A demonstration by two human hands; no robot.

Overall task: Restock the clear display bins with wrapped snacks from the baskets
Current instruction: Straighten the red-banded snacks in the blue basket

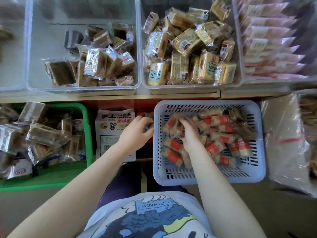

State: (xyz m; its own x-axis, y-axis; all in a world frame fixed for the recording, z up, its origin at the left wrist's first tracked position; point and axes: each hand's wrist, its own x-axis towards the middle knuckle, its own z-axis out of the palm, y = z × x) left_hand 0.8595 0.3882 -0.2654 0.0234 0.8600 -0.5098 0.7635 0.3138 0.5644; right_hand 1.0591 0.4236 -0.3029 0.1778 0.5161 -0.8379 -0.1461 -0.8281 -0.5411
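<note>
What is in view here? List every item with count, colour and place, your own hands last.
Clear display bins: four in part, top row.
Brown wrapped snacks: many, second bin from left.
Yellow wrapped snacks: many, third bin.
Pink packets: a stack, rightmost bin.
Green basket: one, lower left, holding silver-brown snacks.
White bag: one, between the baskets.
Blue-grey basket: one, lower centre, holding red-labelled snacks.
Clear plastic bag: one, far right.
Left hand: grips a dark snack beside the basket.
Right hand: grips red-labelled snacks.
</note>
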